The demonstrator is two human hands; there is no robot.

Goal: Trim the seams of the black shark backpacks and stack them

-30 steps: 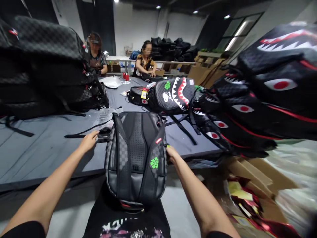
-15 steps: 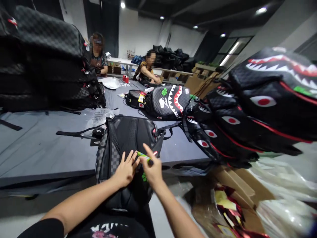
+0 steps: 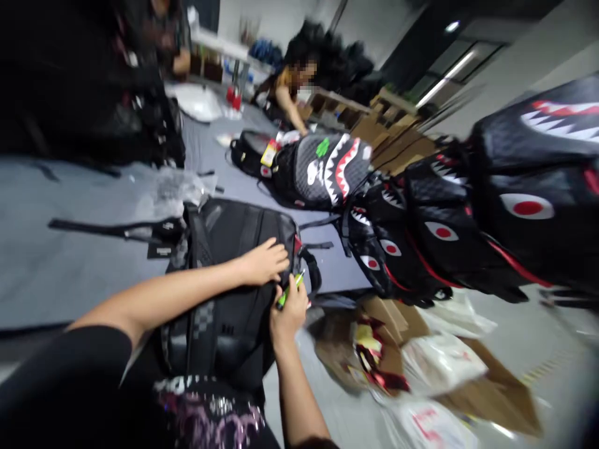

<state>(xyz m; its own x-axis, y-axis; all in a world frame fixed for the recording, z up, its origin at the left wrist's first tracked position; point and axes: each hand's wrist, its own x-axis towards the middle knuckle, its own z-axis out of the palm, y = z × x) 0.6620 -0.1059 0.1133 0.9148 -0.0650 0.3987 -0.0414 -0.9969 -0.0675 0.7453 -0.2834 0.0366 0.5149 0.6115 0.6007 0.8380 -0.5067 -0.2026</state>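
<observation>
A black backpack [image 3: 238, 227] with grey checkered side panels lies in front of me, its near end against my body. My left hand [image 3: 264, 262] rests flat on the upper part of the backpack, fingers stretched out, holding nothing. Beside it, at the bag's right edge, my right hand [image 3: 291, 308] is closed around a slim lime-green and black pen-shaped tool [image 3: 289, 292]. A thin pale tip points up and away from me; its exact kind is unclear. Loose black straps [image 3: 112, 229] and a dark tag [image 3: 160, 251] lie to the bag's left.
Shark-print backpacks [image 3: 337, 168] lie ahead, with more piled [image 3: 440, 231] at right. Dark bags [image 3: 70, 93] are stacked at left. Clear plastic [image 3: 171, 190] lies on the grey table [image 3: 28, 249]. Cartons [image 3: 397, 318] and white plastic bags [image 3: 442, 365] stand below right. Two people [image 3: 292, 93] work beyond.
My left hand has slid up and right across the backpack. My right hand, still holding the green tool, has shifted to the bag's right edge. The backpack has turned slightly, and the view has tilted.
</observation>
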